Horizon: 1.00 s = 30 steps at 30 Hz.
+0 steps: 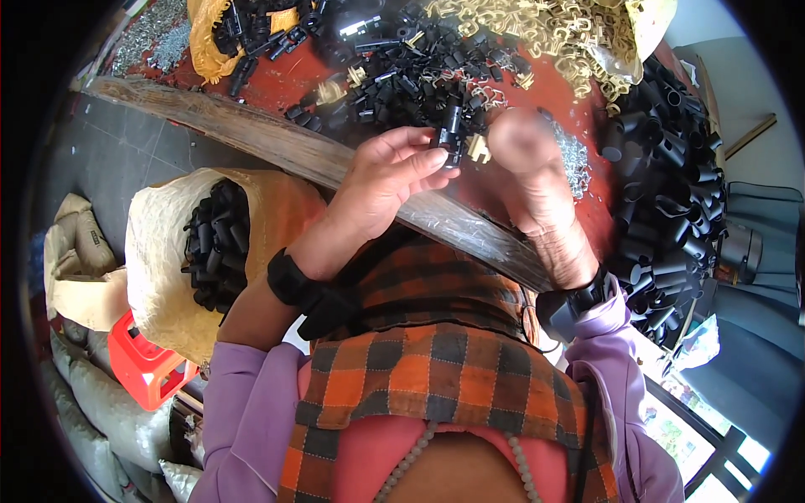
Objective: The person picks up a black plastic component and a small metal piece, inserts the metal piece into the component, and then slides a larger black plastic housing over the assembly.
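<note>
My left hand (394,174) holds a black cylindrical plastic part (453,126) upright, its lower end pinched between thumb and fingers. Close to the right of it is a small beige plastic clip (478,149), at the fingertips of my right hand (528,155). The right hand is closed and its fingers are blurred, so the exact grip on the clip is hard to see. Just beyond both hands, a pile of small black parts (394,88) is spread over the red tabletop (277,92).
Beige clips (553,33) are heaped at the far right, with black tubes (671,218) piled along the right side. Small metal pieces (573,163) lie beside my right hand. A wooden edge board (226,121) borders the table. At left stand a sack (159,260) of black parts and a red stool (142,360).
</note>
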Tool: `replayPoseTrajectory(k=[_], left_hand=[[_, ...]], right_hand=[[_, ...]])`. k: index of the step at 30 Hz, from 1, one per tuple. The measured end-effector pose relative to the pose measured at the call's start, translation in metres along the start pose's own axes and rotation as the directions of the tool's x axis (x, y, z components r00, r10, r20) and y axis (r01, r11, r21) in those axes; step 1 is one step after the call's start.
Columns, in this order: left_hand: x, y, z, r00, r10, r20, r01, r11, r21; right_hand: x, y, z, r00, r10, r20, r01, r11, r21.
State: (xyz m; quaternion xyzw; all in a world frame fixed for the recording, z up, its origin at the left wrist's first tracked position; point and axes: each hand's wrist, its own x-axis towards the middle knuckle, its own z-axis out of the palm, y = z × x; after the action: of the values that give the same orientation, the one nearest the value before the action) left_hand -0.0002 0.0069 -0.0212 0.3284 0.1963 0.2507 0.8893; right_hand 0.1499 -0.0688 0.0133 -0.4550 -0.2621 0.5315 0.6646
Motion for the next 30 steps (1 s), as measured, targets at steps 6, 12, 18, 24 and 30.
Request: replayPoseTrajectory(k=[6, 12, 18, 24, 30], left_hand=[[-0.001, -0.001, -0.002, 1.0, -0.006, 0.02, 0.006, 1.0, 0.009], [-0.002, 0.001, -0.001, 0.999, -0.022, 0.032, 0.021, 0.999, 0.047], [0.0, 0.003, 0.004, 0.999, -0.039, 0.02, 0.038, 0.997, 0.069], [-0.002, 0.004, -0.003, 0.997, -0.052, 0.061, 0.049, 0.997, 0.057], [0.001, 0.006, -0.003, 0.992, -0.039, 0.117, 0.037, 0.999, 0.019]], right_hand=[[-0.003, -0.001, 0.012, 1.0, -0.017, 0.018, 0.016, 0.999, 0.035], [-0.002, 0.016, 0.017, 0.997, -0.07, -0.044, 0.066, 0.993, -0.093], [-0.002, 0.012, 0.026, 0.991, -0.126, -0.051, 0.119, 0.984, -0.129], [0.022, 0.001, -0.018, 0.976, -0.205, 0.078, 0.216, 0.837, -0.503], [0.093, -0.04, -0.108, 0.932, -0.359, -0.06, 0.061, 0.317, -0.947]])
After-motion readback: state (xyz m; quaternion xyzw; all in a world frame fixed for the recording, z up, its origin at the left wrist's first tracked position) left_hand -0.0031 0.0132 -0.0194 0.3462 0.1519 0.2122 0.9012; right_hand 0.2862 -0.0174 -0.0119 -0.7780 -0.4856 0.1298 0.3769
